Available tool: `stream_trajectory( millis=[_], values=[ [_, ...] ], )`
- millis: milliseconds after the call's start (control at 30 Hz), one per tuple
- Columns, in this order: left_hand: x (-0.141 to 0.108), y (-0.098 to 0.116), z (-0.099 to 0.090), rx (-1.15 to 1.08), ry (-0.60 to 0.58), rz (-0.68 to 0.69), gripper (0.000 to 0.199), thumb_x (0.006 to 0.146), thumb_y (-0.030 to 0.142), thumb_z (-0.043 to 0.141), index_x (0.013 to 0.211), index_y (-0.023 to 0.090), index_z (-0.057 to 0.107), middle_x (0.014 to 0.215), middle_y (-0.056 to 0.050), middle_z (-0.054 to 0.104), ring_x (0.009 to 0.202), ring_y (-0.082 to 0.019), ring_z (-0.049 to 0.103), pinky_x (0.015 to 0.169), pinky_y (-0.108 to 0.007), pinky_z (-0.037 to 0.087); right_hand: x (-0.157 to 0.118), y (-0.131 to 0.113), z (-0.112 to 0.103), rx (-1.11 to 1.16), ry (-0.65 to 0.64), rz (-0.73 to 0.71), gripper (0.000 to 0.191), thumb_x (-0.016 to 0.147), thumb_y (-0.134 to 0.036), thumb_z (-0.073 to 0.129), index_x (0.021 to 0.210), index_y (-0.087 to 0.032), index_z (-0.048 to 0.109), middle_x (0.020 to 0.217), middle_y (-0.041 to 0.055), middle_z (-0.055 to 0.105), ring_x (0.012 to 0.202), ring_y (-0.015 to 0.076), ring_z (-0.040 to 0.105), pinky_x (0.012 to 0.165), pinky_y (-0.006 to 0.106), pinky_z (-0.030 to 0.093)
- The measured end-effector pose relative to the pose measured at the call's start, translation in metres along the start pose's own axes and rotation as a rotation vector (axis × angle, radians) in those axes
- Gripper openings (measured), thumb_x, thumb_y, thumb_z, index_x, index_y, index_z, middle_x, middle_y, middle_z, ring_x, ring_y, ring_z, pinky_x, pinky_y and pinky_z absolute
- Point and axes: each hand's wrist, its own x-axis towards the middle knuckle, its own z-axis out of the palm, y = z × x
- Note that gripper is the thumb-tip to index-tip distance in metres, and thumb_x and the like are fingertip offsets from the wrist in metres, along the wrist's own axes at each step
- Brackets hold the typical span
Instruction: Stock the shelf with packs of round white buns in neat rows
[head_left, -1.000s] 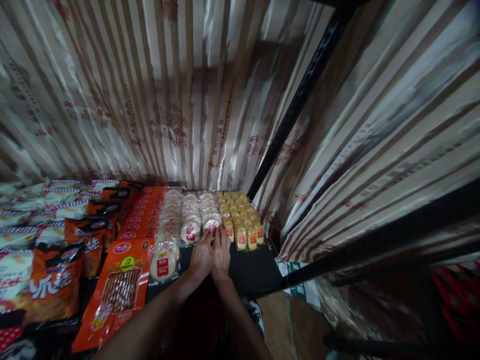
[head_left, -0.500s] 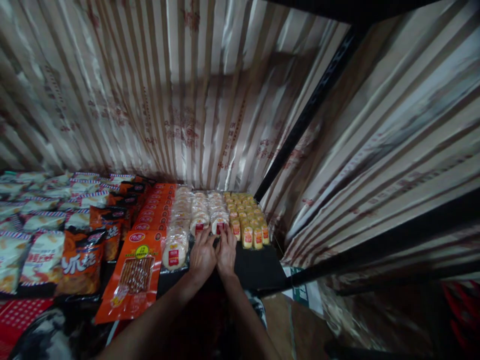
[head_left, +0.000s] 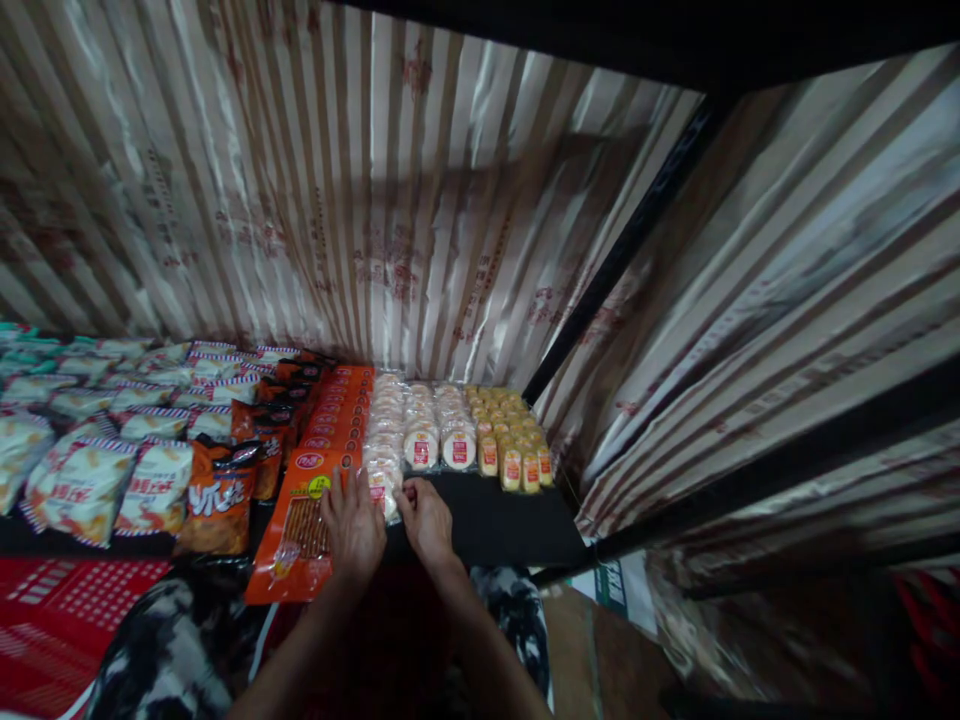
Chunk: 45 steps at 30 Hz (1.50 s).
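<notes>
Left hand [head_left: 354, 525], palm down, spreads open fingers between an orange packet [head_left: 289, 545] and a clear cracker pack [head_left: 381, 487] | right hand [head_left: 426, 520] curls its fingers at the pack's right edge, grip impossible to tell | pack lies at its row's near end on a black shelf [head_left: 487, 525] | small yellow packs [head_left: 517, 440] stand right | striped curtain [head_left: 450, 200] hangs on the far side

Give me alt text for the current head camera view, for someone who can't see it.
A left hand and a right hand flank a clear-wrapped pack of round white crackers at the front of a black shelf. Orange packets and snack bags are to the left, more round crackers and small yellow packs to the right, with striped sheeting behind.
</notes>
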Motion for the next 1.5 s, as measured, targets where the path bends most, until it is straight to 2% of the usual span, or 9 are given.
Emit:
stream_trajectory(
  millis=[133, 433, 667, 833, 1133, 1267, 1500],
  values=[
    [-0.003, -0.005, 0.001, 0.001, -0.012, -0.006, 0.049, 0.081, 0.017, 0.041, 0.129, 0.006, 0.046, 0.136, -0.020, 0.045, 0.134, -0.034, 0.025, 0.106, -0.054, 0.022, -0.002, -0.005, 0.006, 0.042, -0.058, 0.058, 0.015, 0.081, -0.032, 0.054, 0.091, -0.021, 0.059, 0.073, -0.0009, 0.066, 0.065, 0.0142, 0.061, 0.060, 0.022, 0.041],
    [-0.006, -0.010, 0.003, -0.022, 0.035, 0.011, 0.051, 0.081, 0.021, 0.043, 0.131, 0.011, 0.045, 0.125, -0.016, 0.054, 0.127, -0.033, 0.034, 0.106, -0.053, 0.022, -0.003, -0.005, 0.011, 0.251, -0.027, 0.138, 0.009, 0.073, -0.025, 0.057, 0.080, -0.022, 0.060, 0.064, -0.0035, 0.062, 0.058, 0.0119, 0.058, 0.057, 0.020, 0.042],
    [-0.008, -0.002, -0.002, -0.148, 0.094, 0.040, 0.045, 0.086, 0.022, 0.038, 0.128, 0.009, 0.045, 0.114, -0.016, 0.057, 0.113, -0.030, 0.046, 0.098, -0.046, 0.036, -0.006, 0.003, 0.009, 0.442, 0.017, 0.141, 0.008, 0.070, -0.029, 0.056, 0.073, -0.021, 0.056, 0.070, -0.0019, 0.060, 0.061, 0.0122, 0.057, 0.060, 0.022, 0.047],
    [-0.014, 0.010, 0.003, -0.288, 0.074, 0.024, 0.043, 0.087, 0.021, 0.035, 0.127, 0.013, 0.046, 0.117, -0.014, 0.054, 0.111, -0.025, 0.049, 0.094, -0.040, 0.042, -0.007, 0.019, 0.010, 0.523, 0.033, 0.166, 0.011, 0.071, -0.032, 0.055, 0.075, -0.021, 0.054, 0.071, -0.0011, 0.061, 0.062, 0.0129, 0.059, 0.061, 0.024, 0.048],
    [-0.021, 0.030, 0.025, -0.410, -0.032, 0.096, 0.045, 0.085, 0.015, 0.034, 0.128, 0.013, 0.045, 0.129, -0.014, 0.049, 0.124, -0.025, 0.042, 0.104, -0.041, 0.038, -0.006, 0.049, -0.007, 0.570, 0.099, 0.220, 0.015, 0.072, -0.032, 0.054, 0.080, -0.020, 0.055, 0.073, 0.0019, 0.065, 0.061, 0.0144, 0.061, 0.059, 0.026, 0.050],
    [-0.017, 0.041, 0.030, -0.437, -0.098, 0.106, 0.047, 0.084, 0.013, 0.035, 0.129, 0.010, 0.044, 0.131, -0.016, 0.047, 0.126, -0.025, 0.041, 0.105, -0.043, 0.037, -0.003, 0.058, -0.015, 0.518, 0.125, 0.244, 0.019, 0.073, -0.035, 0.051, 0.085, -0.020, 0.055, 0.078, 0.0030, 0.066, 0.065, 0.0153, 0.062, 0.062, 0.027, 0.050],
    [-0.005, 0.056, 0.037, -0.490, -0.136, 0.123, 0.046, 0.084, 0.013, 0.035, 0.129, 0.008, 0.043, 0.136, -0.017, 0.043, 0.130, -0.025, 0.037, 0.106, -0.044, 0.035, 0.003, 0.064, -0.018, 0.539, 0.182, 0.235, 0.022, 0.074, -0.034, 0.050, 0.090, -0.019, 0.057, 0.080, 0.0026, 0.066, 0.064, 0.0153, 0.062, 0.062, 0.028, 0.051]
  ],
)
